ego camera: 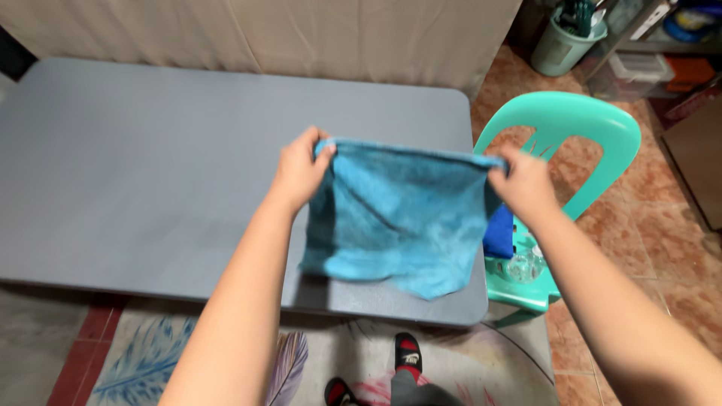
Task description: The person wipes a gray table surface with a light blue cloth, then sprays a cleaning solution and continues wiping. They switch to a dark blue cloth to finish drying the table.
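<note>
A light blue cloth (398, 222) hangs stretched between my two hands above the right part of a grey table (150, 173). My left hand (299, 169) pinches its upper left corner. The upper right corner is pinched in my right hand (526, 184). The cloth's top edge is pulled taut and its lower edge droops onto the table near the front edge.
A teal plastic chair (571, 124) stands right of the table, with a dark blue cloth (499, 233) and a clear glass item (524, 265) on its seat. A beige curtain hangs behind the table. A bucket and storage boxes sit at the back right. My feet stand on a patterned mat below.
</note>
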